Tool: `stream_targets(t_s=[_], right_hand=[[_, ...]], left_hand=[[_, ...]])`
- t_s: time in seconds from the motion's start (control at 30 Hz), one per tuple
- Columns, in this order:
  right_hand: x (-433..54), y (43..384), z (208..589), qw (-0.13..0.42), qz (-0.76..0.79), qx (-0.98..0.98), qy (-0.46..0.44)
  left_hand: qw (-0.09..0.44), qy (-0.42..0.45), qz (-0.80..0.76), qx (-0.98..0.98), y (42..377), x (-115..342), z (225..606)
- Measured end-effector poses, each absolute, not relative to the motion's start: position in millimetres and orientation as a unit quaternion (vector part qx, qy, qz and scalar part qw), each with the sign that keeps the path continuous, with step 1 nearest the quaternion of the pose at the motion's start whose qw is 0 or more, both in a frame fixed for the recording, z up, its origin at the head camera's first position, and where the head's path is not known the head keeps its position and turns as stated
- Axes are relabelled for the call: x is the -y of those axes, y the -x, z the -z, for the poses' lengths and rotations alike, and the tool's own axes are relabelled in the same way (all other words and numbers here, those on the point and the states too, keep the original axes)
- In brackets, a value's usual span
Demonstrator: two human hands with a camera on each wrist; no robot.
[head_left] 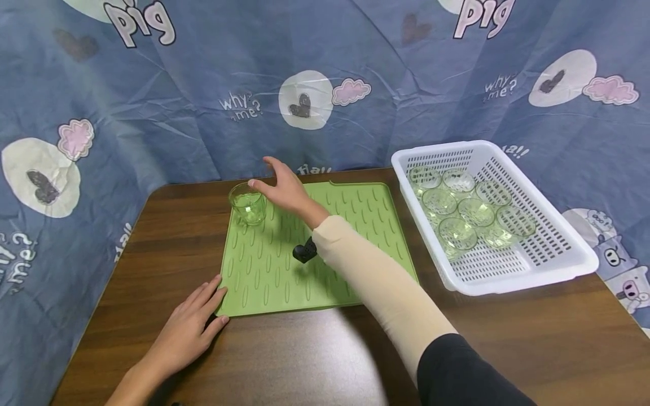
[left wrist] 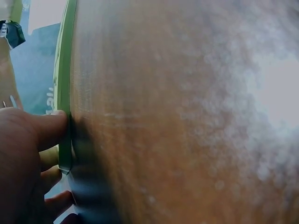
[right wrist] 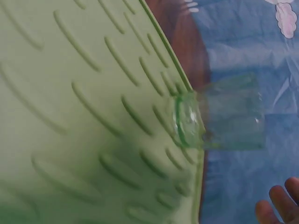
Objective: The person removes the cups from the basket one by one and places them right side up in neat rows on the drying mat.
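A clear glass cup (head_left: pixel 249 206) stands upright on the far left corner of a green ridged drying mat (head_left: pixel 284 282). My right hand (head_left: pixel 285 190) is just right of the cup, its fingers spread and holding nothing. In the right wrist view, the glass cup (right wrist: pixel 219 116) stands apart from the fingertips (right wrist: pixel 280 200) at the lower right. My left hand (head_left: pixel 190 327) rests at the mat's near left corner. Its thumb (left wrist: pixel 51 127) touches the green mat's edge (left wrist: pixel 64 84) in the left wrist view, and the fingers lie fairly straight.
A white plastic basket (head_left: pixel 558 259) with several clear glass cups (head_left: pixel 476 212) stands to the right of the mat. Everything sits on a brown wooden table (head_left: pixel 284 361). A blue patterned cloth (head_left: pixel 203 67) hangs behind it. A small black device (head_left: pixel 304 251) is under the right wrist.
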State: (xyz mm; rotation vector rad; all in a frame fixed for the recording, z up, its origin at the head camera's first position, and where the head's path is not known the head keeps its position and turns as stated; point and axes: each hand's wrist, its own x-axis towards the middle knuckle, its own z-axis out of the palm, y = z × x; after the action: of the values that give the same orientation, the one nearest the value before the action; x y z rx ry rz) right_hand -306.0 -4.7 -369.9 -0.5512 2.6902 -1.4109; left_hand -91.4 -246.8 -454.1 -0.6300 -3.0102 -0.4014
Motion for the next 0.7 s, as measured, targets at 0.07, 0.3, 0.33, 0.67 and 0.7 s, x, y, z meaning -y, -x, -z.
stream_targets(t_s=[0.07, 0.3, 0.33, 0.67, 0.7], right_hand=[[-3, 308, 362, 0.021, 0.443, -0.878, 0.181], [-40, 311, 318, -0.006, 0.385, -0.902, 0.197], [-45, 311, 310, -0.010, 0.371, -0.906, 0.203], [-110, 291, 260, -0.068, 0.268, -0.925, 0.259], [-120, 288, 258, -0.072, 0.262, -0.926, 0.261]], left_hand=[[0.022, 0.205, 0.129, 0.970, 92, 247, 454], [0.016, 0.202, 0.130, 0.971, 91, 246, 453], [0.017, 0.202, 0.131, 0.970, 91, 246, 453], [-0.004, 0.205, 0.143, 0.968, 93, 246, 458], [-0.006, 0.204, 0.143, 0.968, 94, 246, 457]])
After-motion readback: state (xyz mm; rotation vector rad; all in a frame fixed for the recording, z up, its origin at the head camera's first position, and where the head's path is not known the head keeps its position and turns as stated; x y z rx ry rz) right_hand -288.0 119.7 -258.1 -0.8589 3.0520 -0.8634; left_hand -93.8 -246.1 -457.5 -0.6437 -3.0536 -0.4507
